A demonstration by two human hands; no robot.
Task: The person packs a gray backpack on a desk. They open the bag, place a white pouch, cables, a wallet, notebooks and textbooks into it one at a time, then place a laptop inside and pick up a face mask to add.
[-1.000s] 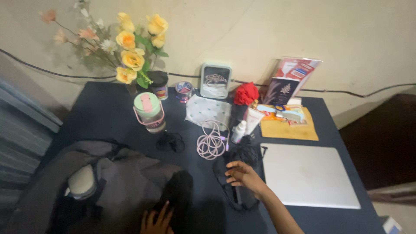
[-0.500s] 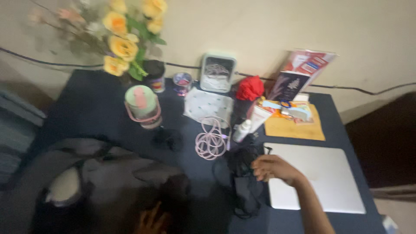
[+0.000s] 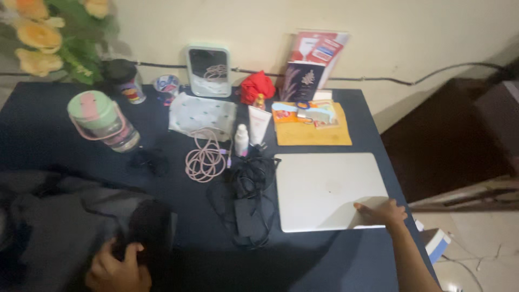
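My right hand (image 3: pixel 381 212) lies over the near right corner of a closed silver laptop (image 3: pixel 324 186), fingers on its lid and thumb hidden under the edge. At the bottom left, my left hand (image 3: pixel 116 269) curls its fingers into the dark fabric of a grey backpack (image 3: pixel 59 227). A tangle of black cables and a charger (image 3: pixel 246 197) lies just left of the laptop, on the navy table (image 3: pixel 43 135).
Behind the laptop are a yellow envelope (image 3: pixel 313 135), a coiled pink cable (image 3: pixel 204 159), a small spray bottle (image 3: pixel 241 140), a white tube (image 3: pixel 259 121), a white pouch (image 3: pixel 203 112), a green-lidded bottle (image 3: pixel 102 120), a mirror (image 3: pixel 208 70), a red cloth (image 3: pixel 257 86) and yellow flowers (image 3: pixel 38 35). The table's right edge drops to the floor.
My right hand has moved from the black cables across to the laptop's near right corner. The view has swung to the right. My left hand stays on the backpack.
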